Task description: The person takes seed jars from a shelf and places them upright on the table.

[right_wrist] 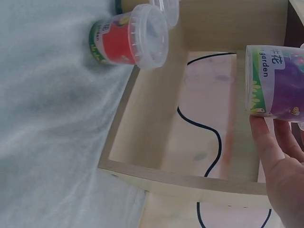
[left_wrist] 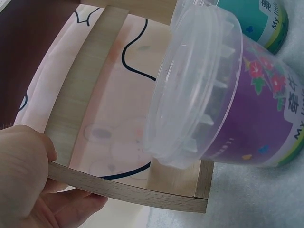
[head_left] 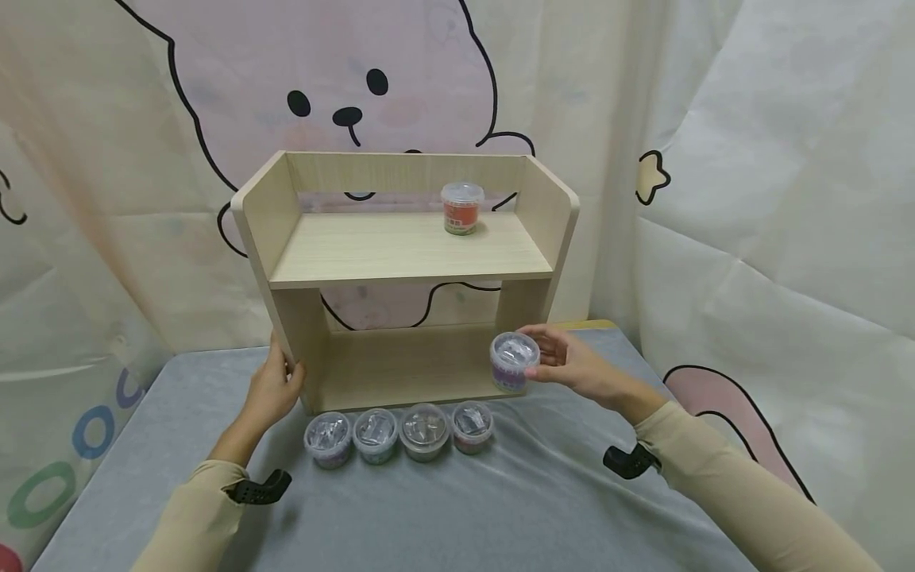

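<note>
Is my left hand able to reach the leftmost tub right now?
Probably yes: no other tub blocks the leftmost tub from its left, but your left hand would first have to release the shelf.

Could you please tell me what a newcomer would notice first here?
Probably the wooden shelf, its left side gripped by the left hand, an orange tub on its upper level. Then come the purple tub in the right hand, near the shelf's lower right, and four lidded tubs in front.
</note>
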`<state>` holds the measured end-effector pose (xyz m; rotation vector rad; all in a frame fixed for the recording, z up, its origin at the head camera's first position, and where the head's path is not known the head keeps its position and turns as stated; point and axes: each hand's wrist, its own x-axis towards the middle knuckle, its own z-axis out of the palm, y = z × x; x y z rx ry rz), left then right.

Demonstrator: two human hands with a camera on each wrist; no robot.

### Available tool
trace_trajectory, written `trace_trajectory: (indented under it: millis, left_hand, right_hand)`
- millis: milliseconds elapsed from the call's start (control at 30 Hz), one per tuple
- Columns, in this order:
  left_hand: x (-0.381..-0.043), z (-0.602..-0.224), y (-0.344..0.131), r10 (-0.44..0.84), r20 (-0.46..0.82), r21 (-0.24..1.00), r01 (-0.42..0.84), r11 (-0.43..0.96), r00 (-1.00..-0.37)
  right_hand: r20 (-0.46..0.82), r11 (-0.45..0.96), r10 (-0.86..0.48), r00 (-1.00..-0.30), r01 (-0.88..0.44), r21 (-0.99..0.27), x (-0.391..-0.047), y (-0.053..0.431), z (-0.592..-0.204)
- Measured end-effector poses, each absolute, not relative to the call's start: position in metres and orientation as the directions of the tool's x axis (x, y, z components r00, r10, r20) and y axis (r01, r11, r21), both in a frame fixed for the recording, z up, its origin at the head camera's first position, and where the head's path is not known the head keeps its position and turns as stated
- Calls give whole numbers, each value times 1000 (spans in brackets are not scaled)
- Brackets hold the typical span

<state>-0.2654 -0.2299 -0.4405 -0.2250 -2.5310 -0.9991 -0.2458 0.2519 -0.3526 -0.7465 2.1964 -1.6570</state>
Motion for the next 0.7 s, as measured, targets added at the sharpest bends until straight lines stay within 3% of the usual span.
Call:
trace_trajectory:
  millis: [700]
  left_hand:
    - [-265, -439, -230, 3, 408, 630, 283, 723, -913]
  right_hand:
    - [25, 218, -551, -834, -173, -961, -251, 262, -387]
